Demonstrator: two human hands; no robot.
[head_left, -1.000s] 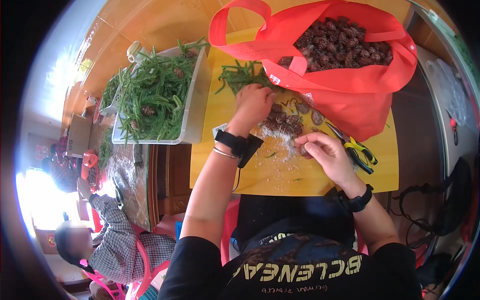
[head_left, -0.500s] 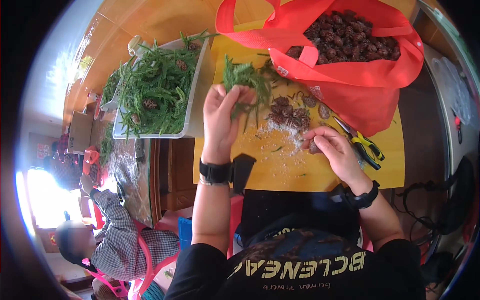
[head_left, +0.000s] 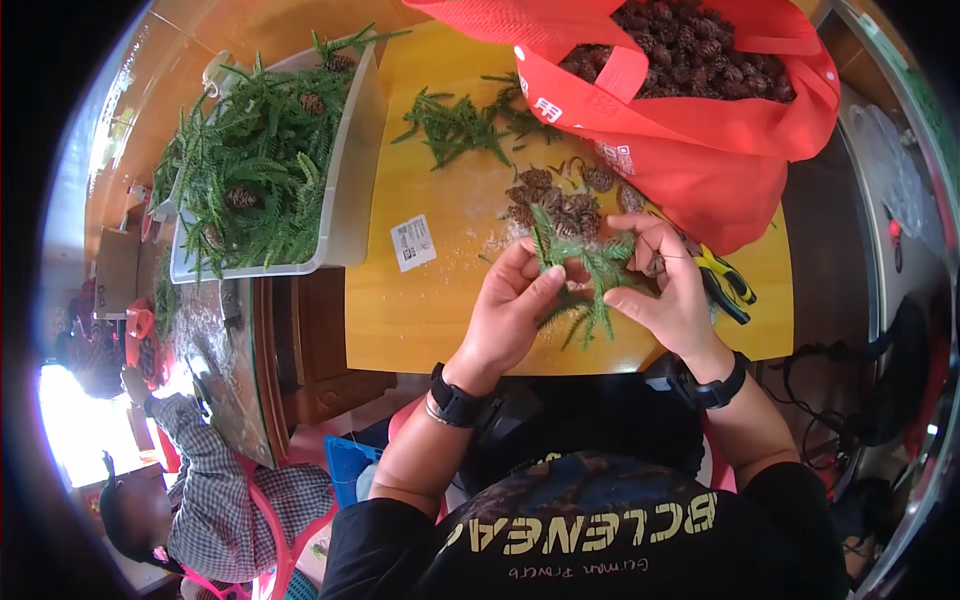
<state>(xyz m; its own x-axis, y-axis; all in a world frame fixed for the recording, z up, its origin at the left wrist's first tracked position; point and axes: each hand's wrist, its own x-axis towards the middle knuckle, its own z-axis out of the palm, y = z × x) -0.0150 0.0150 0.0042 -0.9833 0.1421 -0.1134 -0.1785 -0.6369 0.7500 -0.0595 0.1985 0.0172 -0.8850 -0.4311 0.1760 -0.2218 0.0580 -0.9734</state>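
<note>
My left hand (head_left: 515, 308) pinches a green pine sprig (head_left: 600, 265) over the front half of the yellow table board. My right hand (head_left: 675, 280) is curled at the sprig's right side, with a brown pine cone (head_left: 655, 266) partly showing between its fingers. Just beyond the sprig lies a heap of pine cones (head_left: 560, 200), with pale crumbs around it. More green sprigs (head_left: 455, 128) rest farther back on the board. Yellow-and-black pliers (head_left: 728, 285) lie to the right of my right hand.
A red bag (head_left: 690, 175) full of pine cones stands at the back right. At the left is a white plastic tub (head_left: 345, 180) heaped with sprigs and a few cones. A white label (head_left: 412, 242) lies on the board. Another person (head_left: 215, 480) sits at the far left.
My left hand has brought a sprig from the back toward me and right, beside my right hand. The white label is now visible. The view has shifted slightly.
</note>
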